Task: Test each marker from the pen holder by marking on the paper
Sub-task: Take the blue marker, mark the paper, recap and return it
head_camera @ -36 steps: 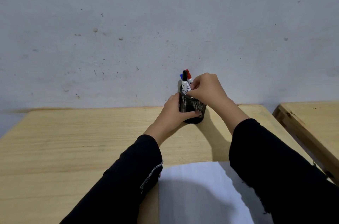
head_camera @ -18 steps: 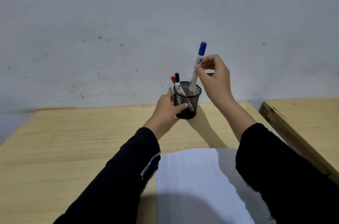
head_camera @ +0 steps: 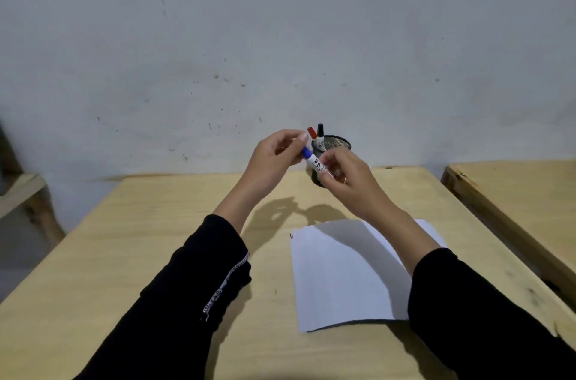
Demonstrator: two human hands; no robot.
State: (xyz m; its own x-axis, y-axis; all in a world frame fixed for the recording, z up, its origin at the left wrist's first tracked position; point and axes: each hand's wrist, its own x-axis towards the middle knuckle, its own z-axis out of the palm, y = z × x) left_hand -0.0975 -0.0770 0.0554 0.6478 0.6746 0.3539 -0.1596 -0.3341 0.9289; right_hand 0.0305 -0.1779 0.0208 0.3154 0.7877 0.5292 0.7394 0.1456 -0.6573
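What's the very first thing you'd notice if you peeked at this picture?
Two hands meet in the middle above the wooden table: the left hand pinches the blue cap of a marker while the right hand grips its white barrel. Just behind them a black mesh pen holder holds a red and a black marker, and a white paper lies nearer, under the right arm.

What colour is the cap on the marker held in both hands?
Blue; the marker cap shows in the head view, pinched by the left hand.
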